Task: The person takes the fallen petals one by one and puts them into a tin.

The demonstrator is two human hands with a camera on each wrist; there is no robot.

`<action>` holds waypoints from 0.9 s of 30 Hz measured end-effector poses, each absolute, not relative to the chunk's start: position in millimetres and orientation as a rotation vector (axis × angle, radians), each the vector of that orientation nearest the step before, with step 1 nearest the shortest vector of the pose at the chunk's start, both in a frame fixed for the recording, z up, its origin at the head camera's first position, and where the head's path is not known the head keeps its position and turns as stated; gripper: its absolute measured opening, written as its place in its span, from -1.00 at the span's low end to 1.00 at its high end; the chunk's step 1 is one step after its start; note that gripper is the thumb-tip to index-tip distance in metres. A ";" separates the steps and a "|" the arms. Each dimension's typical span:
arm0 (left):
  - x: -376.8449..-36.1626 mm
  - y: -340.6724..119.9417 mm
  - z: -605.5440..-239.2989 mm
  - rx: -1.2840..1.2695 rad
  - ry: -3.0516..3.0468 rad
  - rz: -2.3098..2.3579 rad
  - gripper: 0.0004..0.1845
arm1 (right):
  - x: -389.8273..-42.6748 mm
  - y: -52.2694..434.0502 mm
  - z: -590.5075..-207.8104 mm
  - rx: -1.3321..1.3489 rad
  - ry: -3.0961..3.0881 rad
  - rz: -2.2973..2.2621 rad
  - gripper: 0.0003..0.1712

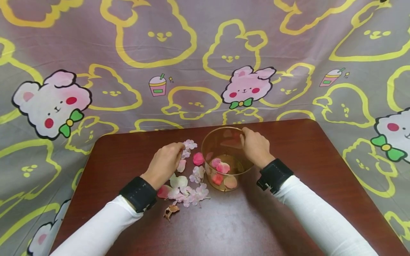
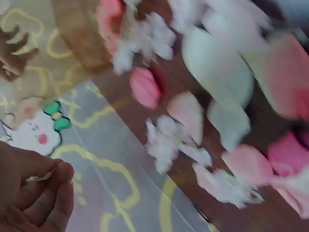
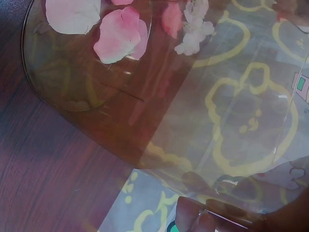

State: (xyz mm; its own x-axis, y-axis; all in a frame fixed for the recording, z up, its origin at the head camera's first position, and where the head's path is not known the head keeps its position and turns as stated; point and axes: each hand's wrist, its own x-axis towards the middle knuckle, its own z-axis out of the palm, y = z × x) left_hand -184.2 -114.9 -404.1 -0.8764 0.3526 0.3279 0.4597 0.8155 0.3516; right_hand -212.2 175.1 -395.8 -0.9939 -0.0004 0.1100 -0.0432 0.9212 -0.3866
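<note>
My right hand point(image 1: 256, 147) grips the rim of a clear amber bowl point(image 1: 225, 133) at its far right side. The bowl leans toward me, and several pink, red and peach petals point(image 1: 223, 167) lie inside. My left hand point(image 1: 163, 163) is above the table, left of the bowl. Its thumb and fingertips pinch a small pale piece point(image 2: 41, 177), mostly hidden; it looks like a petal edge. Below and beside that hand lie pale pink blossoms point(image 1: 196, 195), a whitish-green petal point(image 1: 178, 181) and a bright pink petal point(image 1: 198, 159). In the right wrist view, fingers point(image 3: 190, 210) hold the bowl's edge.
A dried brown curled petal or leaf point(image 1: 171, 211) lies nearest me on the dark wooden table point(image 1: 217, 231). Behind the table hangs a patterned cloth point(image 1: 192, 71) with cartoon animals, close along its back edge and sides.
</note>
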 end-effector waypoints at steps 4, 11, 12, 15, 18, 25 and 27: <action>-178.3 -102.5 -397.5 -0.668 -2.691 -0.675 -0.83 | -212.3 175.1 -396.0 0.030 -2.973 0.608 -0.80; -166.4 -79.0 -383.4 -0.725 -2.660 -0.729 -0.80 | -212.7 175.2 -396.7 0.033 -2.972 0.614 -0.79; -165.0 -75.9 -382.2 -0.738 -2.655 -0.740 -0.80 | -212.8 175.2 -396.7 0.032 -2.973 0.615 -0.79; -161.1 -68.4 -380.0 -0.791 -2.607 -0.731 -0.82 | -213.5 175.5 -396.3 0.028 -2.976 0.615 -0.79; -158.6 -63.0 -379.8 -0.846 -2.554 -0.695 -0.84 | -213.9 175.8 -395.8 0.021 -2.979 0.616 -0.79; -155.3 -55.3 -383.9 -0.929 -2.510 -0.587 -0.82 | -213.4 175.7 -396.6 0.015 -2.978 0.622 -0.79; -154.6 -54.3 -385.1 -0.943 -2.510 -0.573 -0.82 | -213.2 175.0 -396.9 0.023 -2.976 0.623 -0.80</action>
State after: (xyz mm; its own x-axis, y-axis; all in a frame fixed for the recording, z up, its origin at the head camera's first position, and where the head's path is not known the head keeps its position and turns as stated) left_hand -154.6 -54.3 -385.1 -0.6942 0.5233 0.4942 0.6860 0.6890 0.2341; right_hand -213.2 175.0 -396.9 -0.9948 0.0058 0.1018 -0.0356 0.9161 -0.3994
